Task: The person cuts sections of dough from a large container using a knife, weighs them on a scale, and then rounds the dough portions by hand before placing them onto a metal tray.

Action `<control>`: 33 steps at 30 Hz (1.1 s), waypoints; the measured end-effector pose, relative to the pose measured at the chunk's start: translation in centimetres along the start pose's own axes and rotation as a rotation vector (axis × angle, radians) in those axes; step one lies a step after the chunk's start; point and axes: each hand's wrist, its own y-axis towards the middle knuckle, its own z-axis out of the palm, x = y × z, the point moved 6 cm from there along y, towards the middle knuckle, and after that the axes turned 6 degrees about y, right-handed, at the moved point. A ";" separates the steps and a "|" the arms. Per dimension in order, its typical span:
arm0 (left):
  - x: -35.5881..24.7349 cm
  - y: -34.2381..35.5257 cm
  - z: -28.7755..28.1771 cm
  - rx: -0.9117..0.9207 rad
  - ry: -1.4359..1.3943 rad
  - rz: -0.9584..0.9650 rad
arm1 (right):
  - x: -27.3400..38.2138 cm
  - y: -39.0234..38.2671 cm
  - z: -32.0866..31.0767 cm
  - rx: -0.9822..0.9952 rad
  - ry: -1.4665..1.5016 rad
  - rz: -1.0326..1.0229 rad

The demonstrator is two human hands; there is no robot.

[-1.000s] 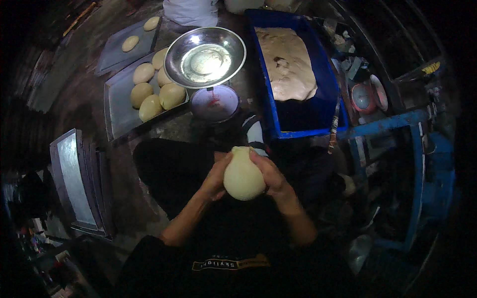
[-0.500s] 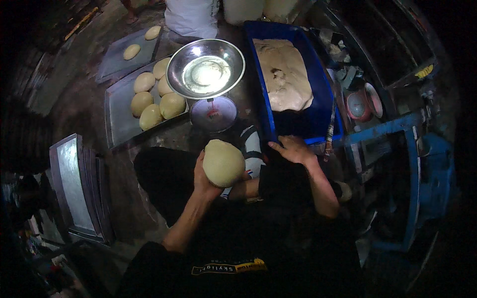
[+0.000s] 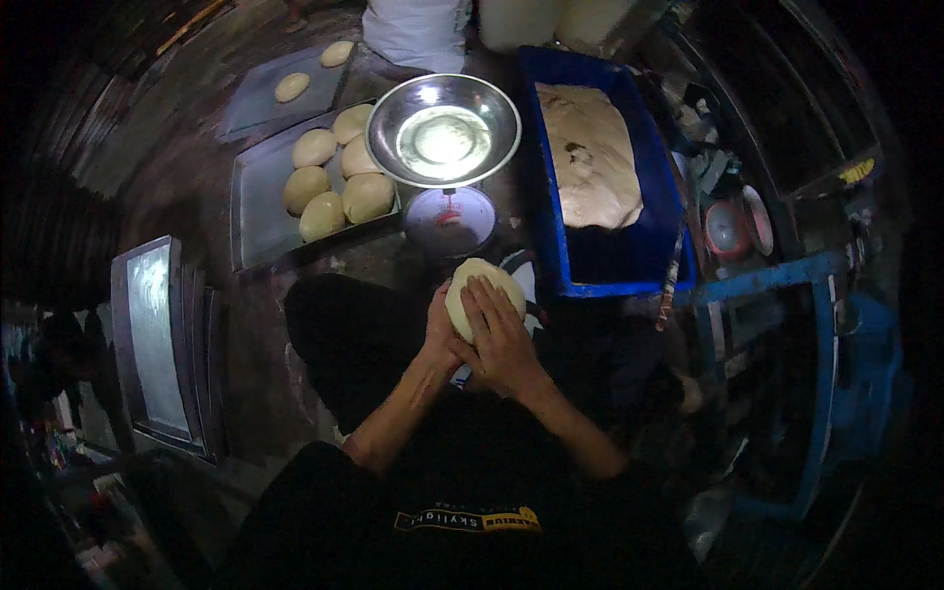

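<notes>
My left hand (image 3: 439, 336) cradles a pale dough ball (image 3: 486, 270) from the left and below, in front of my dark-clad legs. My right hand (image 3: 497, 344) lies over the ball's top with fingers together and curved onto it, so both hands hold it. Just beyond stands a dial scale (image 3: 447, 224) bearing a shiny steel bowl (image 3: 442, 113). Left of it, several dough balls (image 3: 320, 214) rest in a metal tray (image 3: 261, 221). A blue tub (image 3: 600, 275) at right contains a large dough mass (image 3: 590, 157).
A second tray (image 3: 251, 108) with two dough pieces lies at back left. Trays (image 3: 157, 344) lean upright at left. Behind the scale are a white sack (image 3: 413, 29) and, partly cropped, someone's foot (image 3: 293, 18). A blue frame (image 3: 821, 393) and reddish bowls (image 3: 726, 228) sit at right.
Half a second ago my right hand was away from the ball beside the blue tub. It is back on top of the ball, which sits slightly higher and rightward.
</notes>
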 end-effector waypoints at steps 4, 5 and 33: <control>-0.6 0.4 -2.2 0.083 -0.078 -0.019 | -2.9 -1.3 -2.9 0.124 0.223 0.091; -0.7 0.1 -2.1 0.096 -0.102 -0.031 | -5.9 -1.9 -3.9 0.119 0.222 0.209; -1.7 -2.4 -1.1 -0.105 0.163 0.159 | -1.5 -0.9 1.4 -0.059 0.271 0.158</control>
